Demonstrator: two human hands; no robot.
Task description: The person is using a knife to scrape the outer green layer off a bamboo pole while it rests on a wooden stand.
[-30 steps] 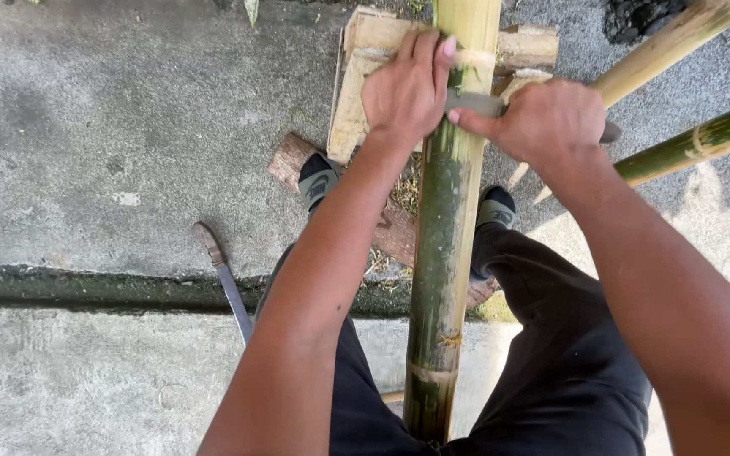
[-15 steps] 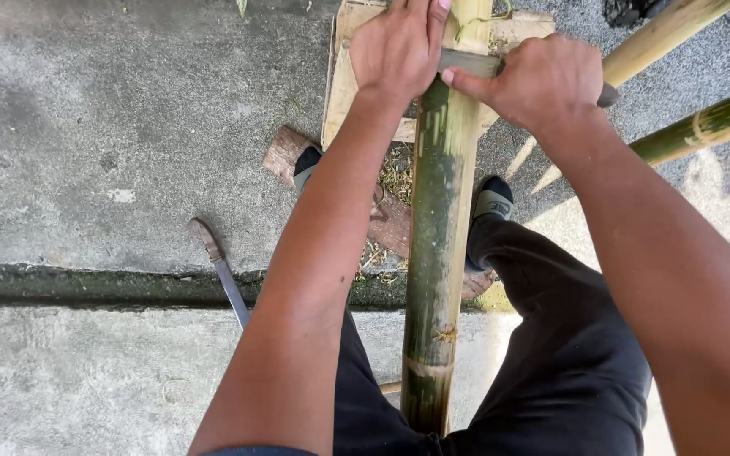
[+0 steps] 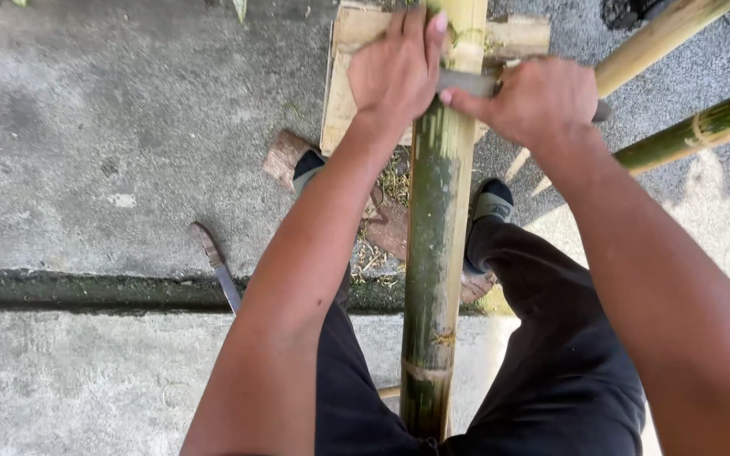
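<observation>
A thick green-brown bamboo pole [image 3: 434, 253] runs away from me between my legs toward a wooden block [image 3: 356, 59] on the ground. My left hand [image 3: 394, 72] grips the pole near its far end, fingers wrapped over the left side. My right hand [image 3: 538, 101] is closed around the handle of a grey metal blade [image 3: 466, 82] that lies across the pole just beside my left hand. The blade's edge where it meets the bamboo is partly hidden by my fingers.
A long knife [image 3: 217, 266] lies on the concrete at the left, over a dark mossy crack [image 3: 86, 291]. Two more bamboo poles [image 3: 686, 131] slant in from the upper right. A log piece [image 3: 285, 156] lies under my feet, with bamboo shavings around it.
Both hands and the blade have slid slightly farther along the pole, toward the wooden block. The pole stays between my legs.
</observation>
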